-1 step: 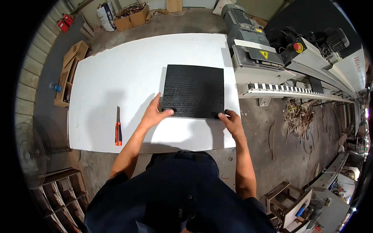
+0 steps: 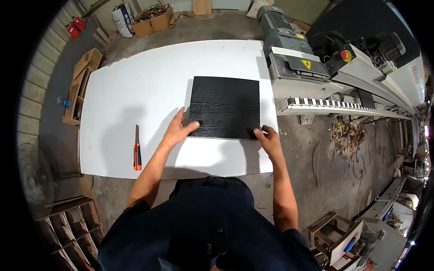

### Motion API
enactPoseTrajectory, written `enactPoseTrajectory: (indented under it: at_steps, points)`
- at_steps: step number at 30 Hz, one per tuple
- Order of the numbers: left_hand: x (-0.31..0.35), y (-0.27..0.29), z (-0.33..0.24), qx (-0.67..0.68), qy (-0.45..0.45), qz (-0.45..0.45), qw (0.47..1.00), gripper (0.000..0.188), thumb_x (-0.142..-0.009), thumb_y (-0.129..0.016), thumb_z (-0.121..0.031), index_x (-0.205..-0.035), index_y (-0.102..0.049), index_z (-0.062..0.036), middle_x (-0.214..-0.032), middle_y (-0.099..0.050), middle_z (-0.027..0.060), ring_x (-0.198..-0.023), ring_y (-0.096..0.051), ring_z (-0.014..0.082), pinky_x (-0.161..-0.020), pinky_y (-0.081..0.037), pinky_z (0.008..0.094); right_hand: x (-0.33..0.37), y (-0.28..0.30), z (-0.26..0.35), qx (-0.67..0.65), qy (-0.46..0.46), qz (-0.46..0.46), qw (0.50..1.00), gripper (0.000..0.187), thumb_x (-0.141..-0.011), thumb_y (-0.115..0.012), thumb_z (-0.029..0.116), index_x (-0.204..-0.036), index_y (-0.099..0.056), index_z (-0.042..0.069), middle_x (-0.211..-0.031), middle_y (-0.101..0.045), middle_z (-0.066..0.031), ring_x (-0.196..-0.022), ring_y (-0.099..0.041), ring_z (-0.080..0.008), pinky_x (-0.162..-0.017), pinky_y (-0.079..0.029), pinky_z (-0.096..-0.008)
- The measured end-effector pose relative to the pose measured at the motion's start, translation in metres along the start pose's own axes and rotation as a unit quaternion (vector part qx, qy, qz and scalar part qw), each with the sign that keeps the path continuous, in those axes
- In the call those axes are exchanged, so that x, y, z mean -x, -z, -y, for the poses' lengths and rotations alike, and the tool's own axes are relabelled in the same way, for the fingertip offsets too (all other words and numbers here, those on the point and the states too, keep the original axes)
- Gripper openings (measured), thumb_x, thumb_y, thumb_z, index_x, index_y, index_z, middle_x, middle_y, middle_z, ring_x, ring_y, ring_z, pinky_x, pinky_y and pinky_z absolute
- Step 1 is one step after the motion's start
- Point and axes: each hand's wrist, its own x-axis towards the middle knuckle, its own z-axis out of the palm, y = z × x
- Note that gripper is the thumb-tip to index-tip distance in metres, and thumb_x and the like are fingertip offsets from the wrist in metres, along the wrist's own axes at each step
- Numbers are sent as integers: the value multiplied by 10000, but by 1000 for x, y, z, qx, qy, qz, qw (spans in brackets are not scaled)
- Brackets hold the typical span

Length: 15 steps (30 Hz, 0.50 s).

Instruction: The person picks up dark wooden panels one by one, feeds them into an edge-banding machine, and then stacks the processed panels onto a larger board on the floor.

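Observation:
A black rectangular board (image 2: 224, 107) with a wood-grain surface lies on a white-topped table (image 2: 135, 77). My left hand (image 2: 177, 129) grips its left edge near the lower corner, thumb on top and fingers along the side. At the lower right corner my right hand (image 2: 269, 140) holds on, its thumb on the board and its fingers curled at the edge; their undersides are hidden. To the left of my left forearm lies an orange-and-black utility knife (image 2: 137, 153) with its blade out, pointing away from me.
A grey machine (image 2: 289, 45) with a motor and a red stop button (image 2: 346, 55) adjoins the table's right side. A wooden crate (image 2: 74, 101) stands to the left. Beyond the table is a cardboard box (image 2: 151, 22) of scraps. Strip offcuts (image 2: 346, 133) litter the right floor.
My left thumb has moved slightly up the board's left side, away from the lower edge. My right hand keeps its place at the corner.

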Motion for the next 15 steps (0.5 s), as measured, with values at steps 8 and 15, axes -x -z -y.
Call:
enactPoseTrajectory:
  at_steps: [8,15]
  points:
    - [-67,-9,-27,164,132,29,977,354,-830,-645,-69,-1109,-558,131,-1022,-637,211,-930,-630,262,-851,-491,314,-64,-27,-5,23,46,-115,992,601,-814,-668,412,-1126,-576,-93,-1046,-637,-247,-969,-638,-307,-851,-484,-346]
    - [-39,-27,-36,152,139,110,972,344,-814,-656,-38,-1099,-564,131,-996,-646,198,-887,-636,228,-825,-499,298,2,-13,-25,62,38,-192,979,510,-810,-658,401,-1056,-613,-44,-925,-658,-214,-877,-644,-321,-768,-487,-372]
